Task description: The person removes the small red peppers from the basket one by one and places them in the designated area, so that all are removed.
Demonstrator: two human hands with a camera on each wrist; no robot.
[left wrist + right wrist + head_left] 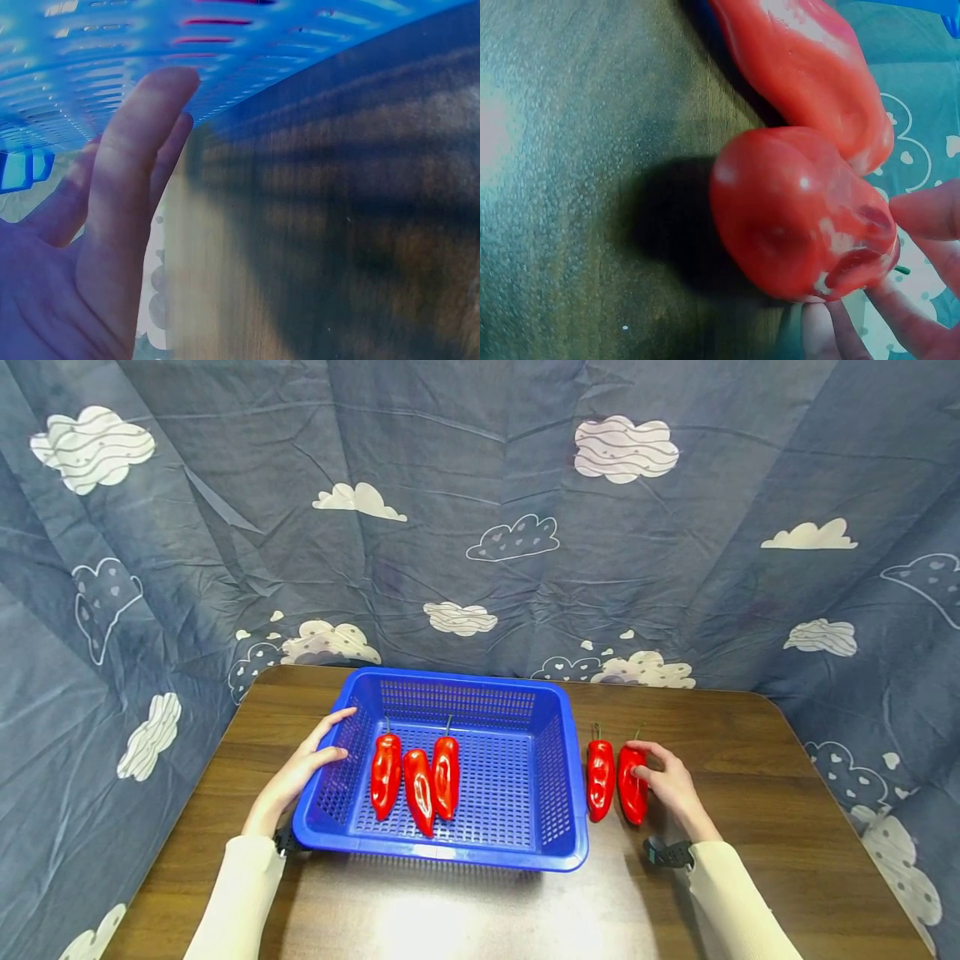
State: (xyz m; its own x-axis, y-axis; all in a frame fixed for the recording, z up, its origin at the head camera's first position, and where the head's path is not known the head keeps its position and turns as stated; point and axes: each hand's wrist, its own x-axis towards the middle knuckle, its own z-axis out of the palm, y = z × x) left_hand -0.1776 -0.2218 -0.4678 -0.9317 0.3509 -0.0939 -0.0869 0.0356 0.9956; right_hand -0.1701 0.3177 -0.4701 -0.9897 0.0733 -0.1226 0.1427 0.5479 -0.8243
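Observation:
A blue basket (558,777) holds three red peppers, one at its left (386,775), one in the middle (419,789) and one beside that (446,777). My left hand (300,768) grips the basket's left rim; the left wrist view shows its fingers (120,172) against the mesh wall (247,45). To the right of the basket two more red peppers lie side by side on the table. My right hand (671,782) pinches the outer pepper (632,785) between thumb and fingers; its neighbour (600,781) lies untouched, also seen beyond the held pepper (787,217) in the right wrist view.
The brown wooden table (735,760) extends in front of and to both sides of the basket. A dark cloth with white clouds (450,468) hangs behind the table and around its sides. Light glares off the table's near part.

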